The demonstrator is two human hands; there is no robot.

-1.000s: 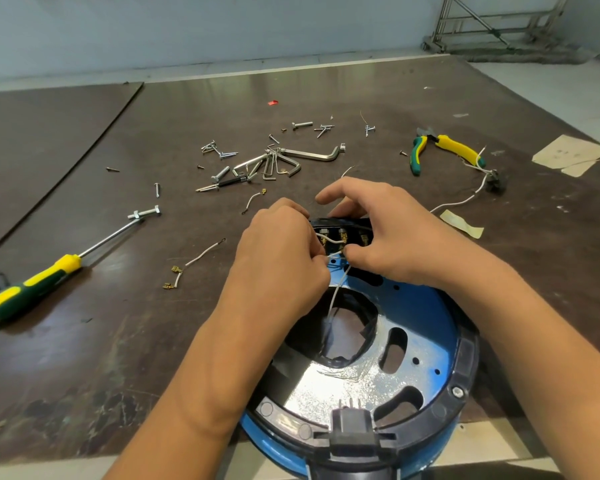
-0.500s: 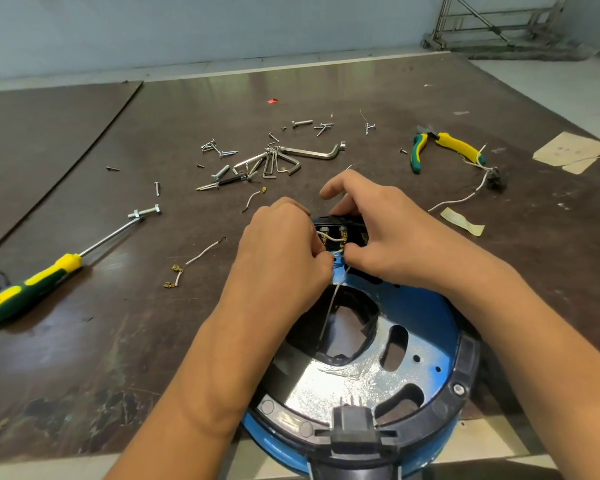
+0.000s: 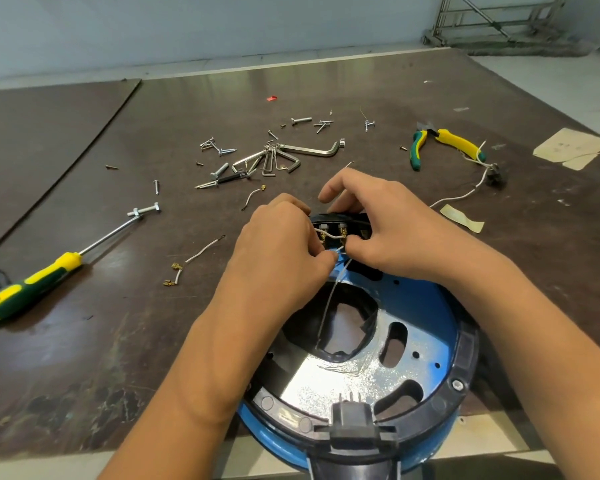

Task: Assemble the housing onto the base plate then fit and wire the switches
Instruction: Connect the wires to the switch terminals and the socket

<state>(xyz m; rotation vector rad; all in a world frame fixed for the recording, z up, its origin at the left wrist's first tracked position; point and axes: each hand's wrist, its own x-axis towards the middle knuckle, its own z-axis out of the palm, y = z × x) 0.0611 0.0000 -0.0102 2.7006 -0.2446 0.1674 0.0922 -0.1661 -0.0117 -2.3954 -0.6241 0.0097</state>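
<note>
Pinching the white wire (image 3: 329,299) just short of its end, your left hand (image 3: 281,251) has it between thumb and fingertip, right at the brass tabs of the switches (image 3: 338,227). Your right hand (image 3: 392,233) is curled round that switch block, fingers over its far side and thumb in front, bracing it. Good setup! The switches sit in the far rim of the black housing (image 3: 465,355), which rings the blue base plate (image 3: 426,306), and the whole unit stands at the near edge of the table (image 3: 84,341), partly overhanging it, so press toward the far edge rather than down. Line the connector up square with its tab before you push; I can't see the connector itself behind your fingertips, so go by feel. Slide it straight on, no wiggling sideways, since those tabs look like they'd bend easily. Let the right hand take the counterforce. One short jumper already bridges two terminals, so don't snag it. If it sticks, the pliers (image 3: 440,143) lie near the table's far right corner.
</note>
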